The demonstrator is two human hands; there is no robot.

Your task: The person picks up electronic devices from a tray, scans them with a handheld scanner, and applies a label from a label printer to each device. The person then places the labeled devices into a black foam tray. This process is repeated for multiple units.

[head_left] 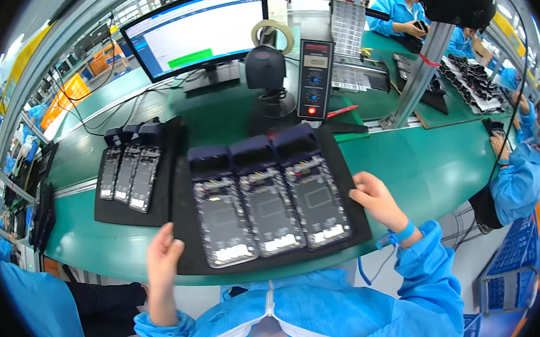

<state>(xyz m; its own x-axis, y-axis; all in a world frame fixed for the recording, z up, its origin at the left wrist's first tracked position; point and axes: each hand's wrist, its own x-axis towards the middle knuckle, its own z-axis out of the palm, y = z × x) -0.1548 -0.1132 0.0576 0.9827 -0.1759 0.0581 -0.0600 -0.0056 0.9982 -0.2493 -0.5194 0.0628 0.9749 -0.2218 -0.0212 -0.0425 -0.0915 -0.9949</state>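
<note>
On a black foam pad point(354, 221) in front of me lie three phone-shaped units with exposed circuit boards. They are the left unit point(221, 218), the middle unit point(270, 211) and the right unit point(315, 203), each with a dark folded flap at its far end. My left hand point(163, 260) is beside the pad's near left edge, fingers raised and thumb apart, with nothing seen in it. At the pad's right edge, my right hand point(377, 201) has its fingers curled and seems to pinch the rim. A blue wrist strap point(406, 232) circles my right wrist.
A second black pad point(132, 215) at the left bears three similar units. Behind stand a monitor point(198, 29), a scanner on a stand point(266, 68) and a control box with a red light point(314, 78). A metal post point(417, 85) rises at the right; co-workers sit beyond.
</note>
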